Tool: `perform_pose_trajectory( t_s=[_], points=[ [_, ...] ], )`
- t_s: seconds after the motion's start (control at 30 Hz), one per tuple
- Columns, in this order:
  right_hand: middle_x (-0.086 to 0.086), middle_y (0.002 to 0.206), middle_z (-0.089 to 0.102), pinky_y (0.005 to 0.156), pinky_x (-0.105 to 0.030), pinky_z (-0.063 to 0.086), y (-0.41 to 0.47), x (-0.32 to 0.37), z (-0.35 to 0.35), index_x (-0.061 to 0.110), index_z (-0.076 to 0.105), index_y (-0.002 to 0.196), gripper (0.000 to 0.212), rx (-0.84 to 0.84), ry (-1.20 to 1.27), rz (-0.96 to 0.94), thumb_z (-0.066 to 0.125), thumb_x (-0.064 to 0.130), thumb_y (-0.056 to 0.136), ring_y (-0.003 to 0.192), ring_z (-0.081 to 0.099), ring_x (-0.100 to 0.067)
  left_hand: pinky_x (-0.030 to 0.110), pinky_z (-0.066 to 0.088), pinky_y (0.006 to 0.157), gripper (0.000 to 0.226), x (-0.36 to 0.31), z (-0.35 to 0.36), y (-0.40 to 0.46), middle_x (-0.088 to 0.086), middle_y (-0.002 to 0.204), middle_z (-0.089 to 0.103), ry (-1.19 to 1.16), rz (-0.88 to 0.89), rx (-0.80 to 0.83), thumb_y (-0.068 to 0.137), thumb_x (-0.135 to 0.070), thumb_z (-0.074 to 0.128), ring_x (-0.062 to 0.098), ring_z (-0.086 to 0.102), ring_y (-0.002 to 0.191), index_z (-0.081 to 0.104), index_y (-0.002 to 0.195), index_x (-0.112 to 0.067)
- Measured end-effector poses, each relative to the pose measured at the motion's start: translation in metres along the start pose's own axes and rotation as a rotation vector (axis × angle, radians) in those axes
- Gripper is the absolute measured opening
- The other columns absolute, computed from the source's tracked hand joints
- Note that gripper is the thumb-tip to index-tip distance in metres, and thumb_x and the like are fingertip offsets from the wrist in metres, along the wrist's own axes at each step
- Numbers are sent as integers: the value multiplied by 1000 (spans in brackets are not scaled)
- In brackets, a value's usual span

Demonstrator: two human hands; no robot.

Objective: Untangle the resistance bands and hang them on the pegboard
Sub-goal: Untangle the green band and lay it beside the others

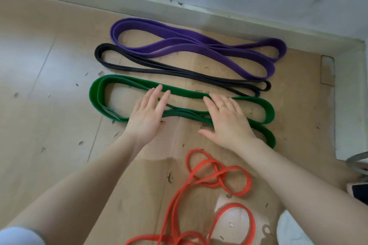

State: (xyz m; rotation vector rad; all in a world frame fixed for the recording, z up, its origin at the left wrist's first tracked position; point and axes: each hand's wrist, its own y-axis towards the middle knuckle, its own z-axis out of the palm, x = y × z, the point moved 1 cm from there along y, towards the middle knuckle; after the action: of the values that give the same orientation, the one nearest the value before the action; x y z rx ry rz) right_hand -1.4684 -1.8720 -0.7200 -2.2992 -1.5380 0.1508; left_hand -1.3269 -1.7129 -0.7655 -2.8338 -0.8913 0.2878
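**Band Sorting Status: Three Laid Out, One Still Knotted**

Nearest the camera, the orange band (217,181) lies on the floor (49,105) in loose crossing loops, with a visible knot-like overlap near its far end. It runs out of view at the near edge, so its full extent cannot be told. No hand touches it.

Beyond it, the green band (266,109) lies folded into a long flat oval running left to right. Both hands rest on it:

- Left hand (148,111): fingers straight and together, palm down, pressing the near and far runs of the green band left of its middle. It grips nothing.
- Right hand (227,119): fingers straight and slightly spread, palm down, flat on the band right of its middle. It grips nothing. A ring (221,107) sits on one finger.

Farther still, the black band (175,70) lies in a narrow folded oval, just beside the green one. The purple band (189,45) lies farthest, near the baseboard (199,16), folded in wide loops.

Progress, as judged from this layout:

1. Purple, black and green bands appear separated and laid parallel; green is likely being flattened into place.
2. The orange band appears still tangled and remains to be worked loose.
3. No pegboard is in view, and no band hangs on anything; the hanging step is wholly outstanding.
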Motion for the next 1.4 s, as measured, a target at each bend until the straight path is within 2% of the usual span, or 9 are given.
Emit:
perform_pose_trajectory(
  t_s=[0.1,0.2,0.33,0.5,0.7,0.83,1.0,1.13,1.4],
  points=[
    [-8,159,-7,117,-40,-7,22,9,13,12,-10,149,95,88,-105,10,58,38,87,146,-4,-25,37,-9,113,98,38,-12,5,10,157,-15,115,-94,127,85,-33,63,27,-14,144,-11,148,-18],
    [-11,157,11,118,-44,3,33,6,11,12,-3,149,91,41,-161,90,61,22,85,144,12,-31,41,-5,116,96,61,-24,19,10,158,-7,189,-53,185,86,-37,61,29,-6,145,-9,148,-18],
    [-9,138,42,99,-35,40,37,1,7,14,32,140,52,58,-152,88,53,21,93,124,43,-25,42,13,117,66,68,-38,35,9,144,35,285,57,89,88,-21,59,30,24,138,25,145,-17],
    [-9,138,44,105,-39,35,49,-11,9,15,36,137,49,12,-263,116,50,9,91,126,42,-26,39,34,103,37,55,-41,54,8,126,50,256,18,32,91,-16,54,28,43,119,51,127,-15],
    [-6,147,37,114,-41,21,22,-45,22,15,16,148,63,46,-238,187,43,37,95,134,34,-24,44,21,113,44,53,-9,41,20,137,44,63,-80,-87,94,-8,39,38,30,132,36,138,-1],
    [-4,148,34,112,-40,24,1,-69,14,18,23,145,70,102,-191,255,49,47,87,135,32,-23,43,6,117,52,50,-6,36,15,146,29,-17,-126,-25,95,-11,34,34,13,139,21,145,-10],
    [-3,117,61,91,-35,40,11,-76,-2,18,51,119,31,7,-245,211,47,35,94,109,54,-23,45,19,114,45,52,-17,38,13,135,46,80,-64,-53,89,-10,55,33,34,131,43,132,-12],
    [-8,127,52,95,-37,40,14,-76,8,15,45,129,37,64,-282,245,52,24,94,115,49,-27,45,12,116,41,42,-21,44,8,132,52,180,-75,-76,86,-10,59,32,35,132,49,126,-14],
    [-8,131,50,103,-39,34,6,-78,17,13,43,132,54,20,-188,287,59,38,87,121,43,-27,38,47,80,50,30,-18,38,12,132,44,15,-235,-46,89,-6,54,32,46,113,37,135,-11]
  ],
)
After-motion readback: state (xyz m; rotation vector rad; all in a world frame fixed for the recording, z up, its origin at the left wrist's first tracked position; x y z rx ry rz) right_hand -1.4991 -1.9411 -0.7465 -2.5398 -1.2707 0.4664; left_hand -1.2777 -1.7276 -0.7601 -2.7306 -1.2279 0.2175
